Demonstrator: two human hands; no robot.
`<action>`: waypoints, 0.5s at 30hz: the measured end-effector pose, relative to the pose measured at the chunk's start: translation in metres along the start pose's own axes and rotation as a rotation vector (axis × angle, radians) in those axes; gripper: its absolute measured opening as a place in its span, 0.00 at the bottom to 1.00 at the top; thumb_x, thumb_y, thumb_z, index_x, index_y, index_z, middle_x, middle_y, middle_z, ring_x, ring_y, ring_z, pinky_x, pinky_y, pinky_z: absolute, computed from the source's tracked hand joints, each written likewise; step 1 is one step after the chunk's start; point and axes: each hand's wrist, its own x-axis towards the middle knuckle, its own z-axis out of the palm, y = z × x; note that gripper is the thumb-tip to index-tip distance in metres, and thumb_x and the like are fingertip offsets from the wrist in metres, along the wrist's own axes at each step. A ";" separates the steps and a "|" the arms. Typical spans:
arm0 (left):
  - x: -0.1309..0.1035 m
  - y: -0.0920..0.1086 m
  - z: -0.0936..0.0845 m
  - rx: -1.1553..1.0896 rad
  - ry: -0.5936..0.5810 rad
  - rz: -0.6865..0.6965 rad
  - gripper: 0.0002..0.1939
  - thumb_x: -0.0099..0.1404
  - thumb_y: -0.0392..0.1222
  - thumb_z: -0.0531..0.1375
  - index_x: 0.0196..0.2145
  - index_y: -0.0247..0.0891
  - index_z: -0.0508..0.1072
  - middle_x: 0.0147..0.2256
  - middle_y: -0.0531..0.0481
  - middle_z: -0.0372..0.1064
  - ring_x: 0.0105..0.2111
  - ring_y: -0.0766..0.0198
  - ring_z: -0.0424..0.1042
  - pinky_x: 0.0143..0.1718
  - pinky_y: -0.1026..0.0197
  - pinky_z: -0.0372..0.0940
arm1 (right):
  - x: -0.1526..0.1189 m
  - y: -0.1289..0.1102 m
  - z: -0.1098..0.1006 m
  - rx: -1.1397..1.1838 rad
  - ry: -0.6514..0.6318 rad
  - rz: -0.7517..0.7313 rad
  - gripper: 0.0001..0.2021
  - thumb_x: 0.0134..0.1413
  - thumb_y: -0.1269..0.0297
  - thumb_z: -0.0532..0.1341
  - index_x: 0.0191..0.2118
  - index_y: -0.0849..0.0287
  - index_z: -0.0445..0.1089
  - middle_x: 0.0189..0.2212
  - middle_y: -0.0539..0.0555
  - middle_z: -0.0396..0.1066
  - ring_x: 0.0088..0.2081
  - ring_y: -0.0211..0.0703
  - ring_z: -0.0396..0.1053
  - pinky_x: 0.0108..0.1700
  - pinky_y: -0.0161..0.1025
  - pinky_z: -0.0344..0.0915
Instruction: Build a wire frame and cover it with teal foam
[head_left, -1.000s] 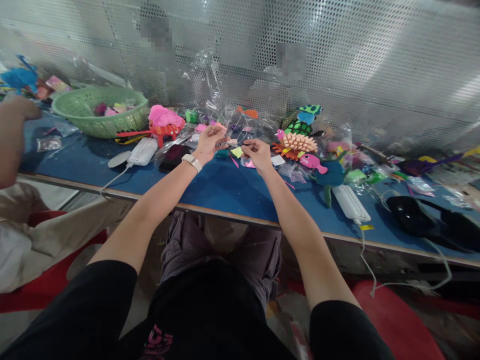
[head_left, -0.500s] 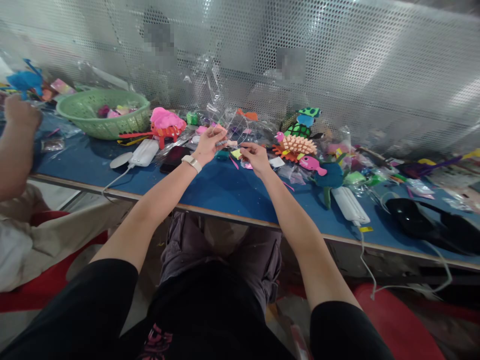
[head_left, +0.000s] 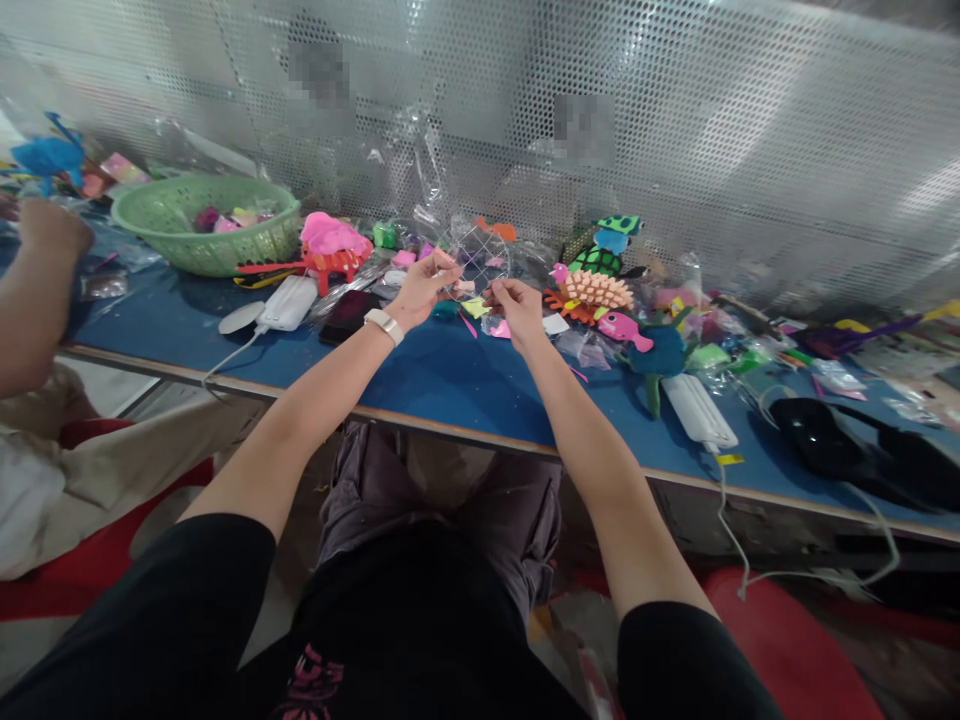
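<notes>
A thin clear piece with a grid of pale lines (head_left: 480, 250) is held up between my two hands above the blue table (head_left: 465, 385). My left hand (head_left: 426, 288), with a pale watch on its wrist, pinches its left edge. The fingers of my right hand (head_left: 516, 302) are closed at its lower right edge. Just under the hands lie a yellow-green piece (head_left: 475, 307), a pink piece (head_left: 500, 328) and a white piece (head_left: 555, 324).
A green basket (head_left: 210, 255), a pink and red toy (head_left: 334, 250) and a white power bank (head_left: 289, 304) stand left. Foam animals (head_left: 600, 288), another power bank (head_left: 701, 412) and black goggles (head_left: 847, 440) lie right. Another person's hand (head_left: 56, 228) is far left.
The clear gridded piece is now spread more upright and flatter between my hands. My right hand has shifted slightly and its fingers have closed more. The other person's hand has moved a little right.
</notes>
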 end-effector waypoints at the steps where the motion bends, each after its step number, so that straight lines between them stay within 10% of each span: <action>1: 0.000 0.000 0.000 -0.004 0.007 0.002 0.24 0.64 0.41 0.84 0.30 0.41 0.71 0.34 0.54 0.75 0.34 0.68 0.77 0.41 0.61 0.78 | -0.001 -0.001 0.001 -0.002 0.009 -0.008 0.30 0.58 0.26 0.77 0.40 0.51 0.79 0.36 0.53 0.85 0.37 0.44 0.84 0.40 0.41 0.81; 15: 0.004 0.001 0.000 0.022 0.078 0.003 0.21 0.68 0.41 0.81 0.29 0.41 0.73 0.30 0.54 0.73 0.30 0.68 0.71 0.35 0.63 0.72 | -0.003 -0.003 0.004 -0.010 0.033 -0.031 0.30 0.56 0.26 0.78 0.36 0.51 0.80 0.33 0.54 0.85 0.36 0.46 0.83 0.44 0.45 0.84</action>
